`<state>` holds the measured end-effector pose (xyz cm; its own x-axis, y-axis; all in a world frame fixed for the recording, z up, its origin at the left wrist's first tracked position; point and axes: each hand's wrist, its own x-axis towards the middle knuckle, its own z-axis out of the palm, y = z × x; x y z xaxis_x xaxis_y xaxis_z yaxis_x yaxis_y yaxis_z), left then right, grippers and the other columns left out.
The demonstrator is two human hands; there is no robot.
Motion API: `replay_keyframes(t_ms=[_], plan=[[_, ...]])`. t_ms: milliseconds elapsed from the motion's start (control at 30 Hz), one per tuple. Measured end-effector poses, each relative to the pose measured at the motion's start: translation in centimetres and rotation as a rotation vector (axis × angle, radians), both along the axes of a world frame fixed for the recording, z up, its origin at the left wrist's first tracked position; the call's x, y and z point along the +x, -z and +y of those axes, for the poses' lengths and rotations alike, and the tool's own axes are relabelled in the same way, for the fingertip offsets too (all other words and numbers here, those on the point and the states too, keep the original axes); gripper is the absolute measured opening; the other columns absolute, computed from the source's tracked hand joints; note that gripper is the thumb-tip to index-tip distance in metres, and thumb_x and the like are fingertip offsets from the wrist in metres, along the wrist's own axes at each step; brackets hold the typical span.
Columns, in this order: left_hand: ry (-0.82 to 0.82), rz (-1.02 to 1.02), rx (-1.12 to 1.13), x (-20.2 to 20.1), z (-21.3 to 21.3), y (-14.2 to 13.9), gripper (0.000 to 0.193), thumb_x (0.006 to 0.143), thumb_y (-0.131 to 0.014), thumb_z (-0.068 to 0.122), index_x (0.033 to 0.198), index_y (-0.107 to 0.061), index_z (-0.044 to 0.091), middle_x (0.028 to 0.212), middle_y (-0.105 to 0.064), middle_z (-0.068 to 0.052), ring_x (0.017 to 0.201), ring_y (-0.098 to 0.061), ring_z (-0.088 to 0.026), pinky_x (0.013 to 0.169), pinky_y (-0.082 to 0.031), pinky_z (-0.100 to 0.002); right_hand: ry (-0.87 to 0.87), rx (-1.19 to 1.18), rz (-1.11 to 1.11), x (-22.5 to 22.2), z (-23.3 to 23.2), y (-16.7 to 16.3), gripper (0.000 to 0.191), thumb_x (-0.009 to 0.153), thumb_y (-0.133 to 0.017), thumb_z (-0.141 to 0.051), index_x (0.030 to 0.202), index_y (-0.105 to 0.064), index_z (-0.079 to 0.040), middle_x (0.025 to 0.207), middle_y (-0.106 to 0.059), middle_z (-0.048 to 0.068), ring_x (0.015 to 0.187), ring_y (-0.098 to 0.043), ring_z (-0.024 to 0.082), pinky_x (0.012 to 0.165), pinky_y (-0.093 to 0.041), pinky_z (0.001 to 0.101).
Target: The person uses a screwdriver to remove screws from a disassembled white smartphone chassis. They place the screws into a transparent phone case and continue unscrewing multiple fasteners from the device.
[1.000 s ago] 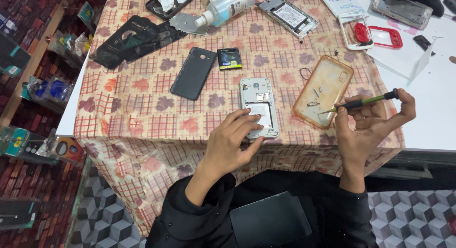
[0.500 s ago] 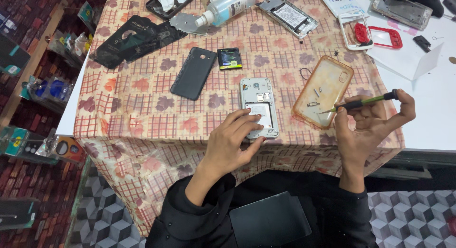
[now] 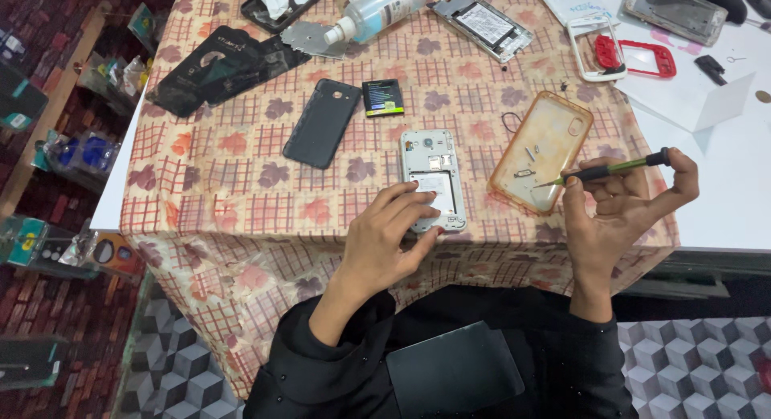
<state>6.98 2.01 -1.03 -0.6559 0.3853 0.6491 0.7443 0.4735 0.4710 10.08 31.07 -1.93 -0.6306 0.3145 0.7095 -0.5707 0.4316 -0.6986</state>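
Head view: at frame centre the left hand (image 3: 385, 242) lies flat, fingers spread on the opened white phone with its back removed (image 3: 434, 178). Its black back cover (image 3: 323, 122) and small black battery (image 3: 383, 97) already lie apart, upper left. Right of centre, the right hand (image 3: 618, 218) pinches a green-handled screwdriver (image 3: 610, 170), tip over the clear orange-tinted case (image 3: 542, 150) holding loose screws; the inner frame looks still in place.

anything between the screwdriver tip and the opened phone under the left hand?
Nothing visible blocks it. The screwdriver in the right hand has its tip over the clear orange case, which lies just right of the opened phone. Bare tablecloth separates case and phone. The left hand covers only the phone's lower end.
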Motion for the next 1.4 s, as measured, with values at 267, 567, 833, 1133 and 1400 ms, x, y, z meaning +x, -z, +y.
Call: replay_keyframes(t_ms=[267, 567, 833, 1133, 1400], plan=[[0.018, -0.028, 0.011, 0.1, 0.2, -0.7, 0.021, 0.084, -0.078, 0.021, 0.102, -0.074, 0.011, 0.12, -0.074, -0.003, 0.124, -0.064, -0.028, 0.092, -0.058, -0.038, -0.008, -0.047, 0.013, 0.2, 0.3, 0.1, 0.084, 0.107, -0.063, 0.022, 0.157, -0.012, -0.022, 0.117, -0.06, 0.019, 0.102, -0.064, 0.02, 0.092, -0.053, 0.0254], [0.029, 0.013, 0.038, 0.0, -0.1, 0.2, 0.024, 0.084, -0.082, 0.02, 0.105, -0.075, 0.009, 0.119, -0.074, -0.004, 0.122, -0.066, -0.027, 0.096, -0.058, -0.037, -0.063, -0.046, 0.011, 0.5, -1.8, -0.4, 0.082, 0.111, -0.065, 0.021, 0.155, -0.012, -0.023, 0.118, -0.059, 0.02, 0.1, -0.066, 0.021, 0.091, -0.057, 0.0262], [0.02, 0.055, 0.024, -0.3, -0.3, 1.2, 0.029, 0.086, -0.083, 0.025, 0.108, -0.075, 0.008, 0.118, -0.073, -0.007, 0.121, -0.066, -0.027, 0.098, -0.057, -0.036, -0.216, -0.061, 0.01, 0.2, -4.9, 0.0, 0.081, 0.106, -0.066, 0.019, 0.152, -0.015, -0.025, 0.119, -0.059, 0.018, 0.106, -0.067, 0.022, 0.098, -0.057, 0.0293], [0.034, 0.035, 0.031, 0.1, -0.4, -0.3, 0.026, 0.087, -0.08, 0.023, 0.106, -0.074, 0.007, 0.117, -0.073, -0.007, 0.12, -0.065, -0.027, 0.101, -0.053, -0.039, -0.201, -0.06, 0.055, -0.1, -4.0, 0.0, 0.081, 0.108, -0.066, 0.018, 0.151, -0.015, -0.027, 0.118, -0.061, 0.019, 0.103, -0.068, 0.021, 0.101, -0.063, 0.0324], [0.135, 0.091, -0.086, -1.9, 4.6, -3.2, 0.012, 0.093, -0.074, 0.019, 0.1, -0.072, 0.009, 0.103, -0.069, -0.003, 0.105, -0.062, -0.024, 0.103, -0.044, -0.042, -0.096, -0.283, 0.061, -0.5, 0.5, -0.2, 0.092, 0.11, -0.067, 0.025, 0.162, -0.01, -0.026, 0.126, -0.058, 0.019, 0.11, -0.063, 0.022, 0.097, -0.057, 0.0309]])
